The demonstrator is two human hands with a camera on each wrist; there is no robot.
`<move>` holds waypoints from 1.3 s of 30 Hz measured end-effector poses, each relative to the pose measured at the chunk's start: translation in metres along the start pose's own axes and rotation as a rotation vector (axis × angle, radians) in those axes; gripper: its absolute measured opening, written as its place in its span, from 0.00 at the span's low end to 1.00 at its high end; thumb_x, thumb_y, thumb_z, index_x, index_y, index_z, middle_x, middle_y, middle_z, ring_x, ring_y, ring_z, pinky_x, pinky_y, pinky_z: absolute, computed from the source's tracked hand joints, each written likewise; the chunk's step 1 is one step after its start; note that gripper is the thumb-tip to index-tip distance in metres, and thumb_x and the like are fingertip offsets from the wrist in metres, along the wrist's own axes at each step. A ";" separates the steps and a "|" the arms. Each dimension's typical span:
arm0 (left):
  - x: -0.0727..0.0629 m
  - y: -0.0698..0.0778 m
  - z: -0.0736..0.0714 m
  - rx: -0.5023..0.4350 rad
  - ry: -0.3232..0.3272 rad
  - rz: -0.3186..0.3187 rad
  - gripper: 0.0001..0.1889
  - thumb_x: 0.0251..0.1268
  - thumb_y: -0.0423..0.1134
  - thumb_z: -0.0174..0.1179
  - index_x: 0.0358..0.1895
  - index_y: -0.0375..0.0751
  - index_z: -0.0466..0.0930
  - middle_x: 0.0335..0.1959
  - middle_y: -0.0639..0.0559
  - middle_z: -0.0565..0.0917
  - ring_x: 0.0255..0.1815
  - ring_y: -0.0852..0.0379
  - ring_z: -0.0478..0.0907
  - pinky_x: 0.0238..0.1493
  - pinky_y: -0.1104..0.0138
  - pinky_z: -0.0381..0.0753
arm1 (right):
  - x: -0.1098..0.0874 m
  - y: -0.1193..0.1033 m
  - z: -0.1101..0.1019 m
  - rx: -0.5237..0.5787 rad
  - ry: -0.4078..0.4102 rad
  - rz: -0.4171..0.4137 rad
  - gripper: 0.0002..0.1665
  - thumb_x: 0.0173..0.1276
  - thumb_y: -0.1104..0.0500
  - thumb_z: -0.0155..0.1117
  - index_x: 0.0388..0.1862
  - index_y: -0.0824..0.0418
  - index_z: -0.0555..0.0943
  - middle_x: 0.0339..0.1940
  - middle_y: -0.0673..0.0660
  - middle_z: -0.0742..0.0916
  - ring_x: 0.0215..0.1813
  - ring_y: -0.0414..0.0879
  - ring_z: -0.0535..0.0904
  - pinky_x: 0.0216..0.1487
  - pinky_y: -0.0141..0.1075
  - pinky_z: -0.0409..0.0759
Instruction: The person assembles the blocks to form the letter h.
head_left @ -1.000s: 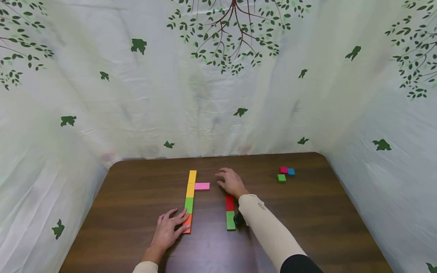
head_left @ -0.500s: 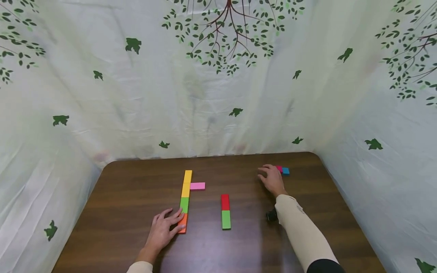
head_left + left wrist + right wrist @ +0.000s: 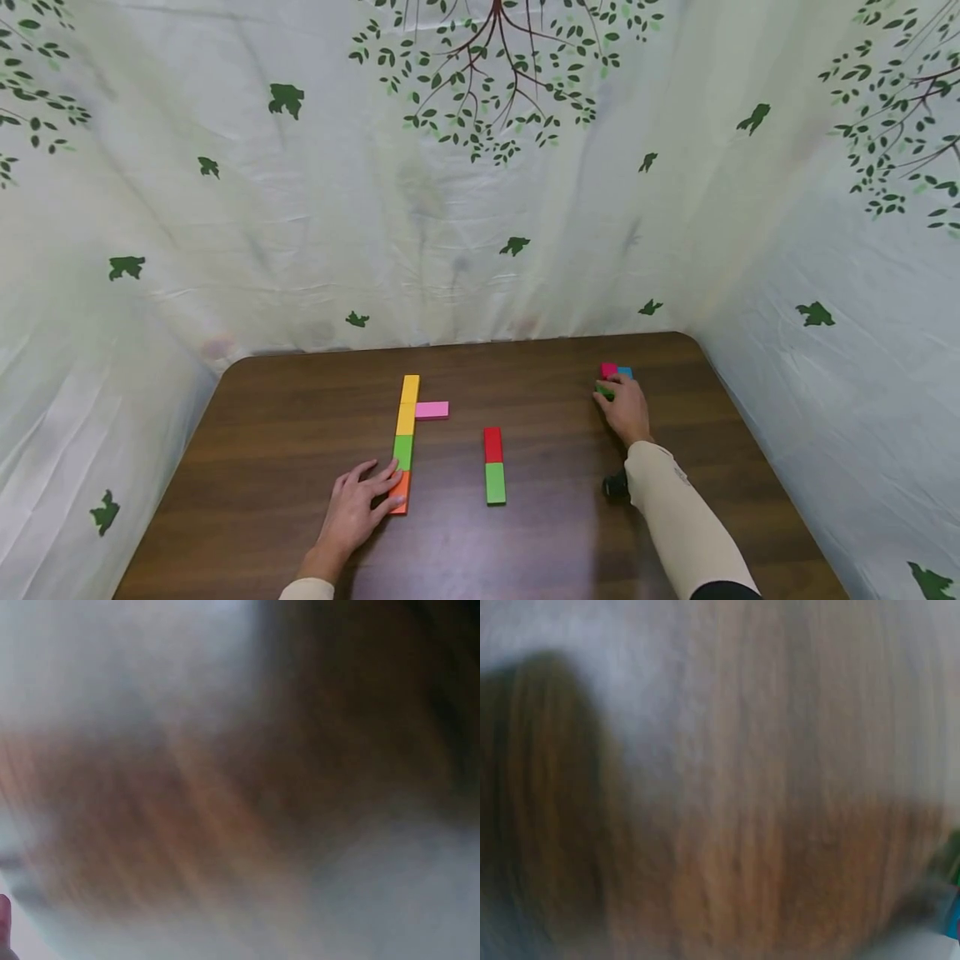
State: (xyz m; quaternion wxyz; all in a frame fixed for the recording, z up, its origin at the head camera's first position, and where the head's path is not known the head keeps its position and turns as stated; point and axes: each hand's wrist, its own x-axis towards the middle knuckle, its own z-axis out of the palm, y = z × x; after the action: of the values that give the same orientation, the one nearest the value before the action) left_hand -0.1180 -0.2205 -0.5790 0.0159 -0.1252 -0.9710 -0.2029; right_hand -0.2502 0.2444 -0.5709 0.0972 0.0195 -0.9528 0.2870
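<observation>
My right hand (image 3: 627,408) is at the back right of the table, thumb and forefinger pinching a small green block (image 3: 603,390). Just behind it lie a crimson block (image 3: 608,370) and a blue block (image 3: 625,372), partly covered by the fingers. On the left, an upright row runs from two yellow blocks (image 3: 407,405) through a green block (image 3: 403,452) to an orange block (image 3: 400,493). My left hand (image 3: 351,507) rests beside that row, extended fingers and thumb touching the orange block. A pink block (image 3: 432,410) juts rightward from the lower yellow one.
A red block (image 3: 492,445) and a green block (image 3: 495,484) lie end to end mid-table. The brown wooden table (image 3: 300,417) has rounded back corners and backs onto a pale curtain (image 3: 435,292) with leaf prints. Both wrist views are mostly blurred.
My right hand has moved from above the red block to the back right, where its fingers now hold the small green block. The left hand stays by the orange block. The head view shifts slightly.
</observation>
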 end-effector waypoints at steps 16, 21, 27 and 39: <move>0.000 0.000 0.000 -0.013 0.017 0.014 0.25 0.56 0.50 0.67 0.57 0.46 0.81 0.61 0.54 0.79 0.64 0.40 0.68 0.58 0.43 0.61 | -0.003 0.002 0.015 -0.003 0.121 0.018 0.12 0.62 0.68 0.65 0.44 0.72 0.85 0.53 0.68 0.82 0.54 0.66 0.76 0.55 0.55 0.73; 0.001 0.000 -0.001 -0.007 -0.006 -0.001 0.25 0.56 0.50 0.67 0.58 0.47 0.80 0.61 0.54 0.78 0.65 0.40 0.67 0.58 0.42 0.61 | -0.003 0.000 0.016 -0.004 0.145 0.013 0.14 0.62 0.68 0.64 0.45 0.74 0.84 0.53 0.68 0.83 0.55 0.65 0.77 0.56 0.54 0.72; 0.002 -0.001 0.000 -0.009 -0.006 -0.002 0.25 0.56 0.51 0.66 0.58 0.47 0.80 0.61 0.54 0.78 0.65 0.41 0.67 0.58 0.42 0.61 | -0.002 -0.005 0.015 0.031 0.161 0.025 0.13 0.59 0.68 0.65 0.43 0.73 0.85 0.51 0.65 0.85 0.54 0.64 0.79 0.55 0.54 0.74; 0.000 -0.002 0.001 -0.010 0.011 0.005 0.26 0.55 0.51 0.67 0.57 0.47 0.81 0.61 0.55 0.78 0.64 0.40 0.68 0.58 0.43 0.61 | -0.006 -0.016 0.025 0.112 0.080 0.017 0.17 0.58 0.68 0.65 0.46 0.71 0.85 0.53 0.62 0.85 0.57 0.60 0.78 0.57 0.53 0.73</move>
State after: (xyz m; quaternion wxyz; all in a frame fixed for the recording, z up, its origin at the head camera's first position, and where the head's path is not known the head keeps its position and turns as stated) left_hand -0.1184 -0.2220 -0.5807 0.0211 -0.1265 -0.9696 -0.2083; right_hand -0.2471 0.2175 -0.5836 0.1314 0.0054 -0.9308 0.3410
